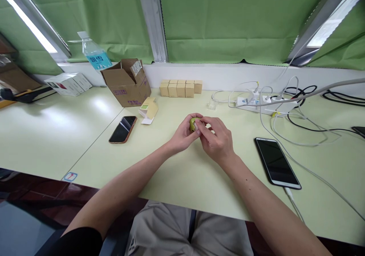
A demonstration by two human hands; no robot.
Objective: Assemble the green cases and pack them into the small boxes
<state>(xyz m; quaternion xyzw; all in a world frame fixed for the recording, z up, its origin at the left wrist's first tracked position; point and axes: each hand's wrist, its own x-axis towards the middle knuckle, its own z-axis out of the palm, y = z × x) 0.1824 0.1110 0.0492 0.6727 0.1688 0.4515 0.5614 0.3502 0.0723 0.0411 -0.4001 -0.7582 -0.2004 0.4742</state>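
A small round yellow-green object point(192, 124) with a pale face is held up over the middle of the table. My left hand point(184, 133) wraps round it from the left, thumb along its lower side. From the right, my right hand point(216, 137) pinches at its pale face with thumb and fingertips, which cover part of it. Beyond my hands, several small tan boxes point(181, 89) stand in a row by the wall. An opened small yellow carton point(149, 108) lies to the left of them, near a cardboard box point(128, 85).
A phone point(123, 129) lies left of my hands; a larger phone point(277, 162) with a cable is at the right. A power strip point(266, 105) with tangled cords sits at the back right. A bottle point(95, 52) and white boxes point(69, 83) are at the back left.
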